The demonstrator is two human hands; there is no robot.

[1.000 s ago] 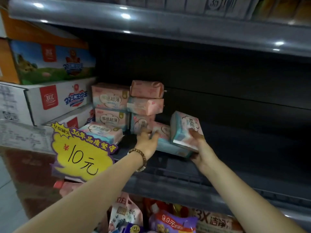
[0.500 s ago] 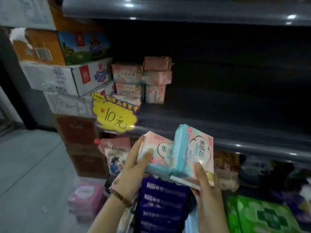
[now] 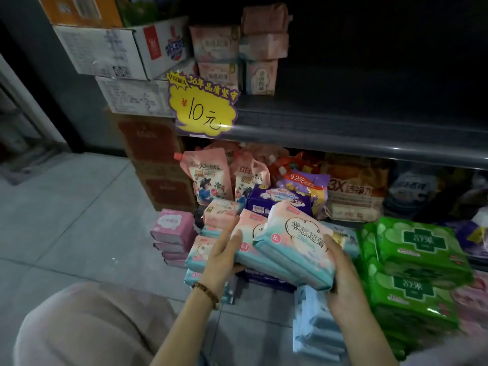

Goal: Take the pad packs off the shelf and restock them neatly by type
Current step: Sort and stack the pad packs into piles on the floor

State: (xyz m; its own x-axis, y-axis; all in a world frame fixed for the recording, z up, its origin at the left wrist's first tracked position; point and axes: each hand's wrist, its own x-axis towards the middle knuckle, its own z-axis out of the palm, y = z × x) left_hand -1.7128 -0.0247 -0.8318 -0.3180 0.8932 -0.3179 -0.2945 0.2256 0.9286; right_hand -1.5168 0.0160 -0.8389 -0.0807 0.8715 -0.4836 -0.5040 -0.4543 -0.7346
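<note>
So, the job is only partly done. The left hand (image 3: 221, 257) holds one pink and blue pad pack (image 3: 254, 225), with the thumb on its front and the other fingers curled under it. The right hand (image 3: 343, 283) holds a second pack (image 3: 298, 241) the same way, thumb on top and fingers wrapped under its end. Both packs are off the shelf (image 3: 356, 138) and down low, just above the piles on the floor. By the left hand sits a matching pile (image 3: 202, 250), so I think these two go there. A pink pile (image 3: 173, 225), a green pile (image 3: 420, 247) and a pale blue pile (image 3: 317, 331) stand near. Up on the shelf there is a small stack of pink packs (image 3: 219, 46), behind the yellow price sign (image 3: 203, 109). The rest of the shelf is dark, so I cannot tell if more packs hide at the back. That stack must come down too, and then all the packs must go back up, sorted by kind.
</note>
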